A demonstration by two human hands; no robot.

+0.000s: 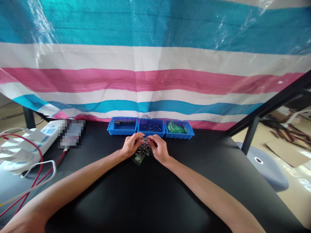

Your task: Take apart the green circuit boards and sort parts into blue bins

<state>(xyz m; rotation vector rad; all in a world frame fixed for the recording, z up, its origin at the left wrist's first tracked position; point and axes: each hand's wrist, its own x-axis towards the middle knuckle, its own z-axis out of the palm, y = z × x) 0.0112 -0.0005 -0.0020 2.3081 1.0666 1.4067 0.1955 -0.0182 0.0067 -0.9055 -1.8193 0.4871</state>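
Note:
My left hand (131,145) and my right hand (159,148) meet at the middle of the black table (150,200), fingers curled and pinched together on a small dark part (145,139) held between them. Under the hands lies a small heap of dark cylindrical parts (143,149) beside a clear plastic bag (138,159). Just beyond stand three blue trays in a row: the left tray (122,130) holds a line of dark parts, the middle tray (151,131) holds loose small pins, the right tray (179,133) holds green pieces.
A white power strip (50,131) with red cables (36,174) and white cables sits at the left of the table. A striped tarp (155,64) hangs behind the trays. A black frame leg (250,134) and a grey round seat (264,165) stand at the right.

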